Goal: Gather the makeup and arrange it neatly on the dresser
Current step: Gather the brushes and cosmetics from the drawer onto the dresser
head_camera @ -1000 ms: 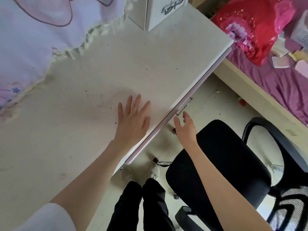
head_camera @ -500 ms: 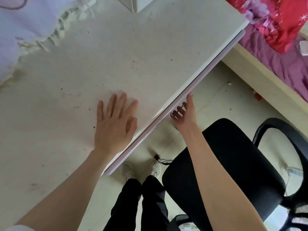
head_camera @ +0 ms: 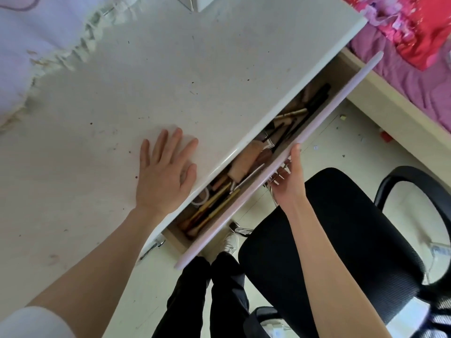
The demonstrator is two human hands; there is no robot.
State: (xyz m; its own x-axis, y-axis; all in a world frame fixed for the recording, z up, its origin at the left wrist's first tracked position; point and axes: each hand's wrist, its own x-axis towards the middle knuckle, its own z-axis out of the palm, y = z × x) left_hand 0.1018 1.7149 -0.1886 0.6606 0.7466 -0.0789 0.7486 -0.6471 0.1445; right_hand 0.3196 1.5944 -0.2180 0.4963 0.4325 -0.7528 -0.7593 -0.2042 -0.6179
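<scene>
Narrow drawer (head_camera: 280, 164) gap, chair (head_camera: 341, 240) behind

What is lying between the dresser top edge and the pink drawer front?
In the head view, the open drawer gap: brushes and other makeup lie in it, partly hidden under the dresser top. The right hand holds the drawer front.

A home bedroom. A white dresser (head_camera: 170, 76) fills the view from 9 to 12 o'clock, its pink-fronted drawer (head_camera: 280, 157) pulled out and crowded with makeup brushes and pencils (head_camera: 214, 206). At 2 o'clock stands a bed (head_camera: 395, 111) with a purple sheet (head_camera: 415, 76) and red pillow (head_camera: 419, 28); at 4 o'clock, a black mesh desk chair (head_camera: 341, 240) on a pale tiled floor.
</scene>
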